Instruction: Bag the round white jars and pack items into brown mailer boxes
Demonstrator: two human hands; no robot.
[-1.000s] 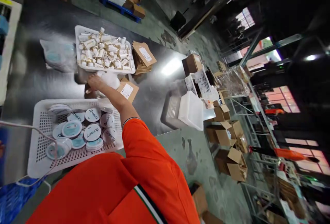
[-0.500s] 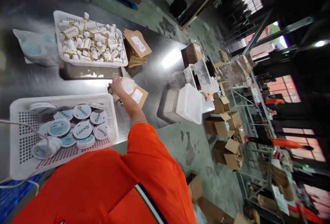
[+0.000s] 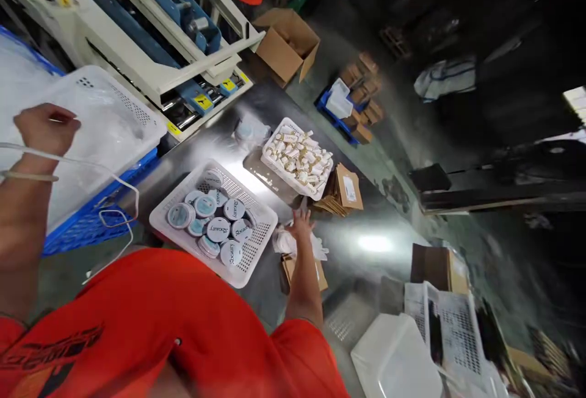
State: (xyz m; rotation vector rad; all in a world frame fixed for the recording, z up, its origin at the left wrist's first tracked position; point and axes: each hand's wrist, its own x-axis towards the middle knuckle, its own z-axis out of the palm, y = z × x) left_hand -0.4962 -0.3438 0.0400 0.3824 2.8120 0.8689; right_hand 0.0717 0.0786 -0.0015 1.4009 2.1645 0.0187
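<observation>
My left hand (image 3: 48, 128) is over a white basket (image 3: 153, 122) of clear plastic bags (image 3: 103, 144) at the far left. Its fingers are curled together; whether thin film is pinched in them I cannot make out. With fingers spread, my right hand (image 3: 301, 226) rests at a crumpled white plastic bag (image 3: 286, 242) on cardboard pieces (image 3: 321, 276) on the metal table. Between my hands, a white basket (image 3: 158, 218) holds several round tins (image 3: 218, 229) with white or blue faces. Beyond my right hand, a white tray (image 3: 264, 157) holds many small white-capped bottles (image 3: 297, 157).
Flat brown cardboard (image 3: 350, 189) lies beside the bottle tray. A bagged bundle (image 3: 251, 131) sits behind it. A machine (image 3: 174, 74) borders the table at upper left. White bins (image 3: 398, 355) stand at lower right. A white cord (image 3: 136, 193) hangs near my left arm.
My view has swung left, bringing the machine and the basket of bags into sight. My left hand has come into view. My right hand's fingers are now spread over the white bag.
</observation>
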